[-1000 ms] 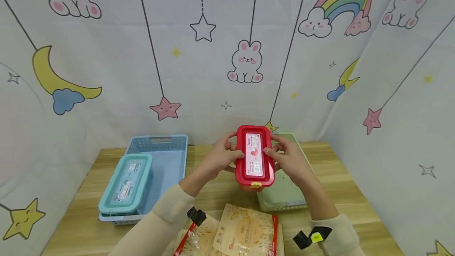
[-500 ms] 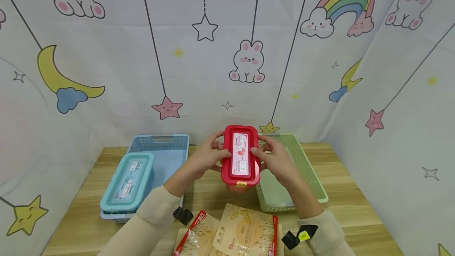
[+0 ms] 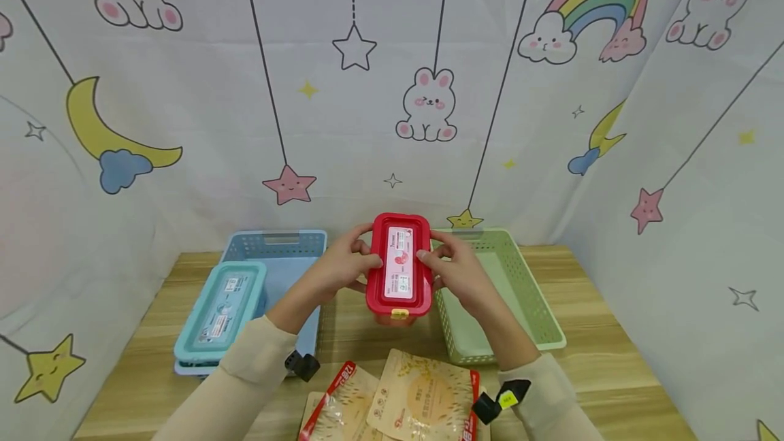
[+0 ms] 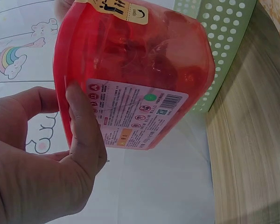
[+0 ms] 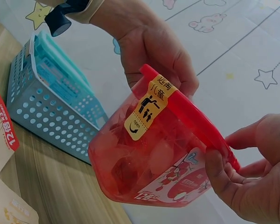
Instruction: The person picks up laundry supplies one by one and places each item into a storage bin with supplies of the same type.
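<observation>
A red lidded plastic box (image 3: 400, 264) with a pink label on its lid is held up above the table between both hands. My left hand (image 3: 348, 260) grips its left long side, thumb on the lid edge. Opposite it, my right hand (image 3: 459, 267) grips the right long side the same way. Through the see-through wall of the red box (image 5: 144, 154), the right wrist view shows rounded pieces inside. A yellow "open" seal (image 5: 149, 109) bridges lid and wall. In the left wrist view, fingers (image 4: 86, 126) curl under the lid rim.
On the left, a blue basket (image 3: 294, 291) has a teal lidded box (image 3: 220, 312) lying tilted in it. A green basket (image 3: 539, 298) stands to the right. Several tan packets (image 3: 422, 393) with red strips lie at the table's front. A patterned cloth (image 3: 367, 107) hangs behind.
Both hands have carried the red box leftward, from in front of the green basket to between the two baskets. More of the green basket now shows.
</observation>
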Demonstrator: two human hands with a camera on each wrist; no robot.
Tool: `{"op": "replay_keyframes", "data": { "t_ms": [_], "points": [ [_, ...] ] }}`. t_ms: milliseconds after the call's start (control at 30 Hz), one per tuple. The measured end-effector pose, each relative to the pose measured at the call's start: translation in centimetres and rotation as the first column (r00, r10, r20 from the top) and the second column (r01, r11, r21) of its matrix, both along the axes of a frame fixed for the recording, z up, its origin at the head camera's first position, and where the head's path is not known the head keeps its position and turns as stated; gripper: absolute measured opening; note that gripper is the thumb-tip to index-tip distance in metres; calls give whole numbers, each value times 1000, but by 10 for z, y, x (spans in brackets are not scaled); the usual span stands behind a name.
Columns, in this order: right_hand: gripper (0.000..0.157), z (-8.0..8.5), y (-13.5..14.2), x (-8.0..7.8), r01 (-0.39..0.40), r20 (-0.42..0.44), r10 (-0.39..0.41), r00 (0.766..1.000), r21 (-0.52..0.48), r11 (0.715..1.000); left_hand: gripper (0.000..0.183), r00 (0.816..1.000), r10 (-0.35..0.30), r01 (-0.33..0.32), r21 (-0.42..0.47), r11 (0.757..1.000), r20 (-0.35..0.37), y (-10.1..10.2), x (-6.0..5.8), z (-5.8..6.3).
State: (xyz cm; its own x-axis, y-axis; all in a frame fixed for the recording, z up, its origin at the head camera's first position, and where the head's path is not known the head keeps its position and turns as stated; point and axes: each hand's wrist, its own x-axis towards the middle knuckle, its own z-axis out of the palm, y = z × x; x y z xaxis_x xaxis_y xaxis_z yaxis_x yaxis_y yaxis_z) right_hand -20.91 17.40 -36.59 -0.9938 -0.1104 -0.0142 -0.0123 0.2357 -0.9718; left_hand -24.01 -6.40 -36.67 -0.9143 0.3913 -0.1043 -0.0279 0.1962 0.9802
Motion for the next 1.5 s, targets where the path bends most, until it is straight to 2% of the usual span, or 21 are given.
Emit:
{"op": "replay_keyframes", "data": {
  "t_ms": [133,333,500,767,900,1200,1333,1500],
  "points": [
    [62,-1,-2,-1,-23,11,23,1000,14,1000,81,1000,10,-11,-22,1000,-20,-3,1,0],
    [69,-4,-11,-1,-81,30,82,996,-27,996,81,996,29,-35,-81,996,-82,-12,2,-4],
    [69,-5,-22,0,-78,30,79,996,-35,996,81,993,30,-46,-146,988,-112,-22,2,-5],
    [62,-6,-34,-2,-50,30,52,998,-63,997,84,995,36,-53,-190,980,-95,-33,-1,-1],
    [60,-7,-39,-4,-41,22,43,999,-70,997,83,995,35,-51,-186,981,-89,-38,-1,2],
    [58,-15,-45,-7,-49,17,51,999,-93,994,86,993,12,-39,-231,972,-117,-47,1,3],
    [59,-13,-49,-9,-55,9,57,998,-114,992,86,992,-3,-27,-231,973,-127,-53,-1,7],
    [59,-11,-56,-14,-82,1,83,997,-122,989,89,991,15,-47,-246,968,-131,-63,-3,11]
  ]
}}
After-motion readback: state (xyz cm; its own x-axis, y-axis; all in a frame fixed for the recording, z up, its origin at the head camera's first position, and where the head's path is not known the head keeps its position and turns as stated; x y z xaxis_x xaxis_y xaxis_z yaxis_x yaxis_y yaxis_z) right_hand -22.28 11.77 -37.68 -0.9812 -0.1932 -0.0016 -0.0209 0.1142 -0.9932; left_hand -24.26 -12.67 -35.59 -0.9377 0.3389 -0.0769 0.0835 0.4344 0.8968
